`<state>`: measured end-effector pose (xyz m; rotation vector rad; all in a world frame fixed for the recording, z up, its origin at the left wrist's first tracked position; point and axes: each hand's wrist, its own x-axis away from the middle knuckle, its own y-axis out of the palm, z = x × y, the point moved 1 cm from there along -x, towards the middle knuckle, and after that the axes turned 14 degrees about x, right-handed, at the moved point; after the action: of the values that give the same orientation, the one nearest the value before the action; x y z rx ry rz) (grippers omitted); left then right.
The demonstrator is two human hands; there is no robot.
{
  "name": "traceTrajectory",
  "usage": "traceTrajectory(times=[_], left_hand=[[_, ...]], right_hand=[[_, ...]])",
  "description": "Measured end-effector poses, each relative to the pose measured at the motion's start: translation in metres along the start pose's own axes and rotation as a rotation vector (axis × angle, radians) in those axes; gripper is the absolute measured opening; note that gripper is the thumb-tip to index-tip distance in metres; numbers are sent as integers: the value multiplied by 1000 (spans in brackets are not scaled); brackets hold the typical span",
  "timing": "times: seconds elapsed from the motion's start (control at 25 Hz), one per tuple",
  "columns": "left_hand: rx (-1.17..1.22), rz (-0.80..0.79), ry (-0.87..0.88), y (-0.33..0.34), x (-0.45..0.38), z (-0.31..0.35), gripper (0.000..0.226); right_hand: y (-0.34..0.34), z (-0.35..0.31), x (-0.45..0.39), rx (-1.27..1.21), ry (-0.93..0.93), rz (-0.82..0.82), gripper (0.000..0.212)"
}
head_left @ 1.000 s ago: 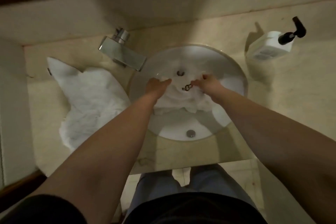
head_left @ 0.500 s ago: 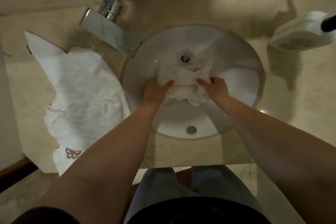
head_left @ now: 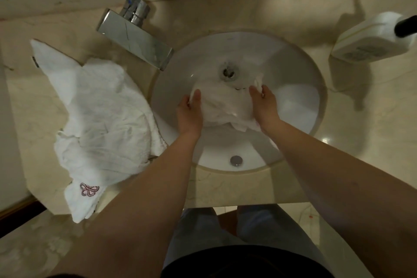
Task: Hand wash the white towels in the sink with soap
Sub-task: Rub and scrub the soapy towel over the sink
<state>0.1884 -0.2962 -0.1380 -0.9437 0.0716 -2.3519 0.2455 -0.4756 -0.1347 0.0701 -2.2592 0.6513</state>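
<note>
Towel in hand: a white towel lies bunched in the basin of the sink, just below the drain and partly over its near edge.
Left hand: grasping the towel's left side, thumb on top of the cloth, fingers tucked under the fold.
Right hand: pinching the towel's right edge, a tuft of cloth sticking up past the fingertips.
Water: none seems to run from the faucet; whether the cloth is wet I cannot tell.
Step, as I judge it: scrubbing the towel between the two hands.
How to do it well: keep both grips close, rub one gathered part against the other, then shift to a fresh section; hold the cloth off the drain.
Soap: the pump bottle stands on the counter, well to the right; no lather shows.
Waiting: a second white towel with a pink embroidered mark lies crumpled on the counter beside the sink.
</note>
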Motion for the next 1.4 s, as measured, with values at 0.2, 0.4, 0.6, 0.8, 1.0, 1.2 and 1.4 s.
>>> traceTrajectory(times=[0.2,0.4,0.6,0.8,1.0,1.2,1.4], left_hand=[[341,-121,-500,4,9,-13,41],[271,-100,-533,-4,11,-2,53],[444,-148,-313,-15,38,49,16],[440,-239,-131,-44,63,99,11],[353,-276,76,-91,96,152,14],[306,-421,253,-116,129,191,17],[202,-490,326,-123,145,198,13]], right_hand=[[3,17,7,-312,407,-237,47],[1,24,25,-187,375,-194,47],[-24,-28,68,-9,107,-44,32],[-53,-84,125,-20,-73,138,40],[-73,-127,192,64,-199,295,52],[-79,-149,233,-47,-265,289,59],[-73,-164,268,-190,-350,321,64]])
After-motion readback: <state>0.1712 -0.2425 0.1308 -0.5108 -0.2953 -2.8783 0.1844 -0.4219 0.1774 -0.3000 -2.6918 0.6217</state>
